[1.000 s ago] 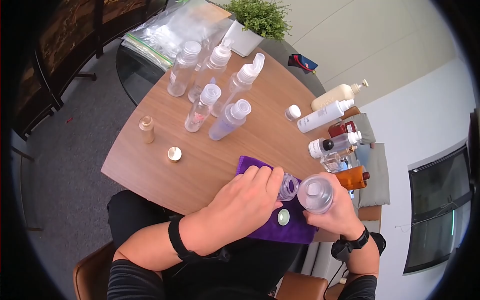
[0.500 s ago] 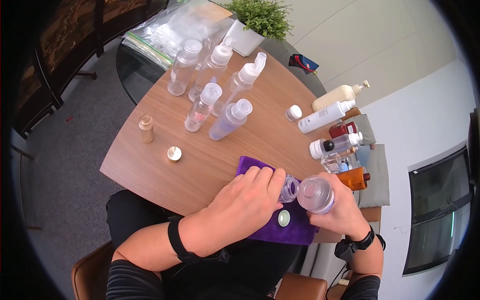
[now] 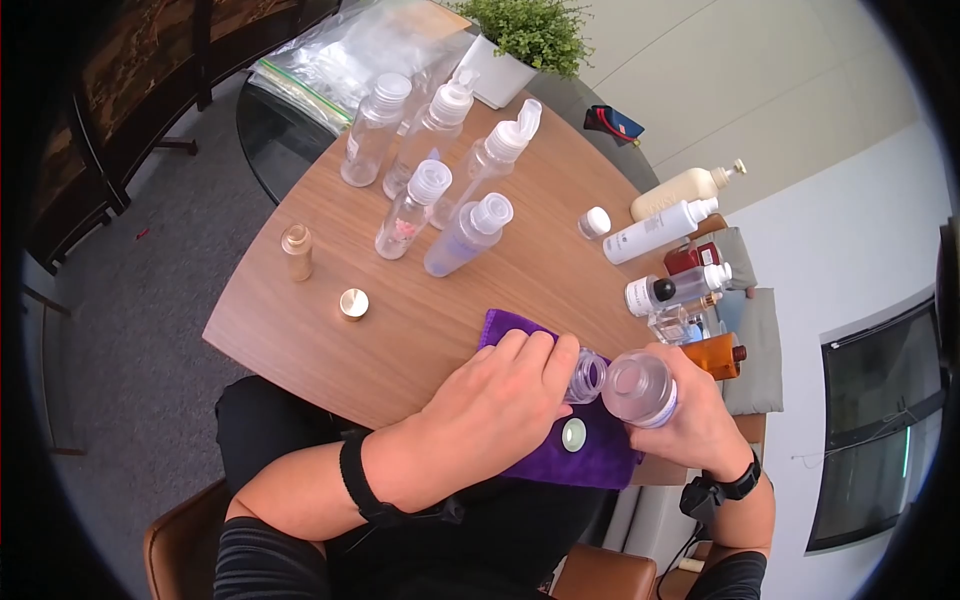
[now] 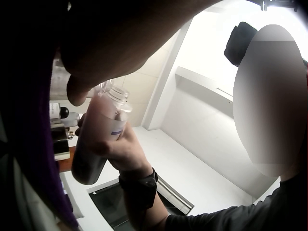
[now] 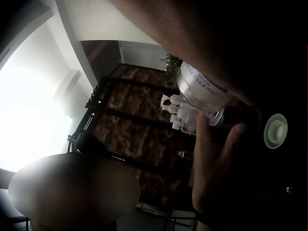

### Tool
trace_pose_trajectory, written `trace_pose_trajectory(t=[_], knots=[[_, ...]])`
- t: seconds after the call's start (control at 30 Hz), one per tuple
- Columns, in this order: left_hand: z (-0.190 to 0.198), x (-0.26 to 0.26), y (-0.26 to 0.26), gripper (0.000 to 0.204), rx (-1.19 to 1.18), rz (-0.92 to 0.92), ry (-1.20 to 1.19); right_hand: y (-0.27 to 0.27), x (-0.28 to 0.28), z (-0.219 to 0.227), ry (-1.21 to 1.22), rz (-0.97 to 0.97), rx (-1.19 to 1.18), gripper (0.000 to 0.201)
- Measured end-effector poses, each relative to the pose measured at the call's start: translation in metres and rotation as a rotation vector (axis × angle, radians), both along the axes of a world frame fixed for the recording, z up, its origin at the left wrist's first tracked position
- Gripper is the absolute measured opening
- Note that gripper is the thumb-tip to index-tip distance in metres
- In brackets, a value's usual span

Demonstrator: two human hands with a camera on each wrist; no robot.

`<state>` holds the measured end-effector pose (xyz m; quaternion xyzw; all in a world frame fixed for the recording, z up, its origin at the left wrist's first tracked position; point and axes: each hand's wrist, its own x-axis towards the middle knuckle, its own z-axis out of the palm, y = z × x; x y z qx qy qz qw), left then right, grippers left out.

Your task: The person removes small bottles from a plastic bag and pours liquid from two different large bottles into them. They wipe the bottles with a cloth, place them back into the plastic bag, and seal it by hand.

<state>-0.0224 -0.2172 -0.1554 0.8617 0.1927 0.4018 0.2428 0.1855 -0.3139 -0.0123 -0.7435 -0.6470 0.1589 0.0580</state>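
Observation:
In the head view, my left hand (image 3: 500,405) grips a small clear container (image 3: 588,378) whose open, threaded mouth faces right. Close beside it, my right hand (image 3: 690,415) holds a larger clear bottle (image 3: 640,388) with a partly visible label. The left wrist view shows this clear bottle (image 4: 103,130) tilted, its uncapped threaded neck right at the small container's mouth. Printed lettering on the clear bottle (image 5: 202,86) appears in the right wrist view. Below both hands, a pale green round lid (image 3: 574,434) lies on a purple cloth (image 3: 560,465).
Several clear bottles (image 3: 468,236) stand toward the back left of the wooden table (image 3: 270,335). A gold cap (image 3: 354,304) and small tan bottle (image 3: 297,252) sit at left. Along the right edge are a white bottle (image 3: 655,232), an amber bottle (image 3: 714,355) and a white-lidded jar (image 3: 594,222).
The whole head view has shifted slightly. My right hand has turned the clear bottle a little, so more of its label shows. My left hand keeps its grip on the small container.

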Motion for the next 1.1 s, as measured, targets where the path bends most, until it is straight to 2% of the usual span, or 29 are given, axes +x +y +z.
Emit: trace_pose_trajectory(t=[1.1], knots=[[0.0004, -0.0005, 0.0002, 0.057, -0.03, -0.011, -0.004, 0.0033, 0.0008, 0.0088, -0.099, 0.039, -0.094, 0.074]])
